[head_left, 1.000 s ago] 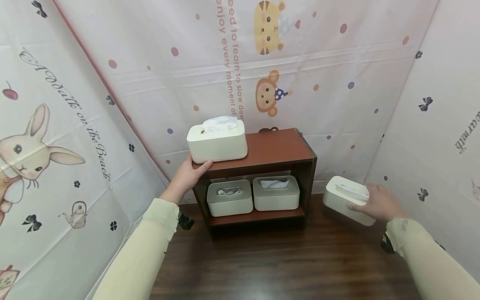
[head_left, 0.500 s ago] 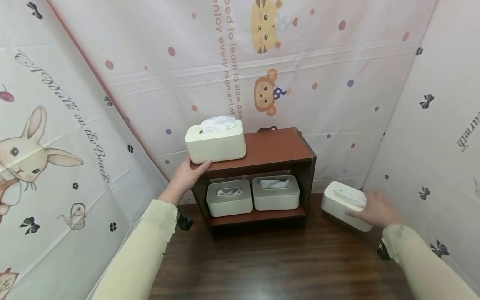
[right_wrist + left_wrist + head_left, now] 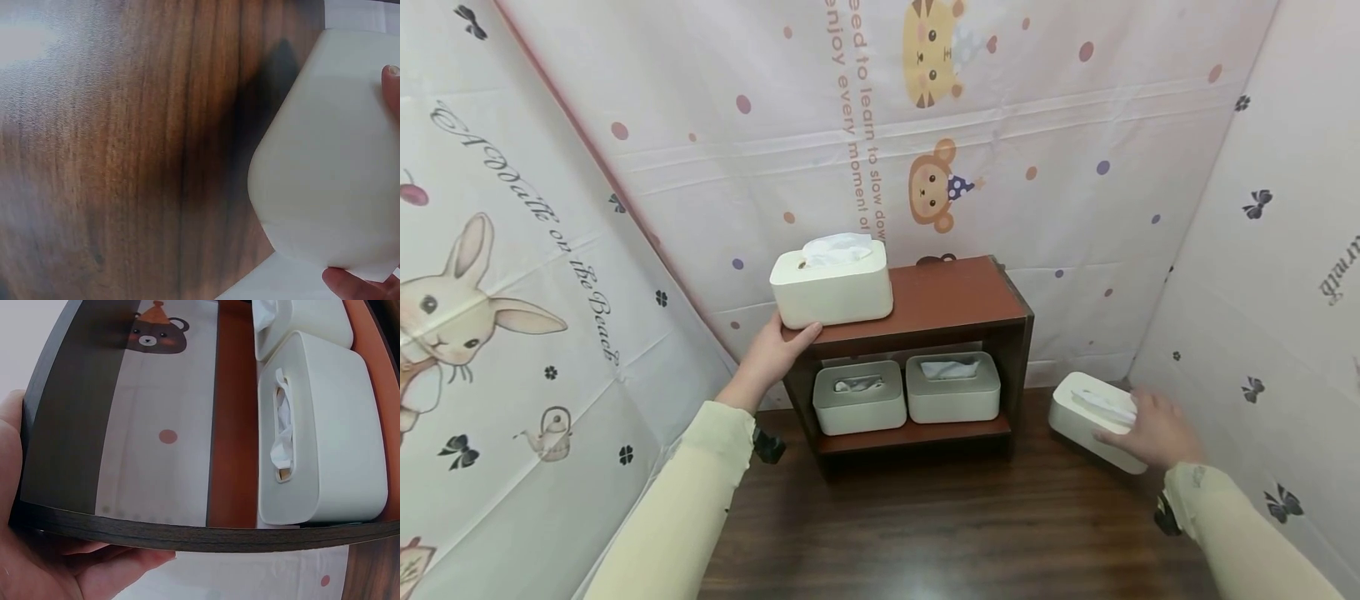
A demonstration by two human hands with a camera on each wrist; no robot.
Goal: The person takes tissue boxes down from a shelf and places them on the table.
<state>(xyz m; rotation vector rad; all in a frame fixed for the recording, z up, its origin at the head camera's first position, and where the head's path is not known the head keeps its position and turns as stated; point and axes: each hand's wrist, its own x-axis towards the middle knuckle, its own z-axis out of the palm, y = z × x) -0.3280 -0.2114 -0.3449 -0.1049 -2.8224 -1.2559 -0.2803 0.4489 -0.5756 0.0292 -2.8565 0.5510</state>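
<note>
My left hand (image 3: 767,358) grips the upper left corner of a small brown shelf (image 3: 958,292). In the left wrist view, the thumb and fingers lie on different sides of the shelf's dark edge (image 3: 187,537). A white tissue box (image 3: 835,293) stands on top, just above that hand. Two more tissue boxes, a left one (image 3: 859,408) and a right one (image 3: 955,398), sit side by side on the lower board. To the right of the shelf, my right hand (image 3: 1161,429) holds another tissue box (image 3: 1078,423) across its width, low over the dark wood surface.
Dark wood-grain surface (image 3: 940,533) spreads in front of the shelf. Printed fabric hangs close behind (image 3: 700,208), with a left panel (image 3: 512,267) and a right panel (image 3: 1232,275) at the sides. The held box and right hand are near the right panel.
My right hand has lowered its tissue box toward the wood surface. The left hand stays on the shelf corner, and the other boxes have not moved.
</note>
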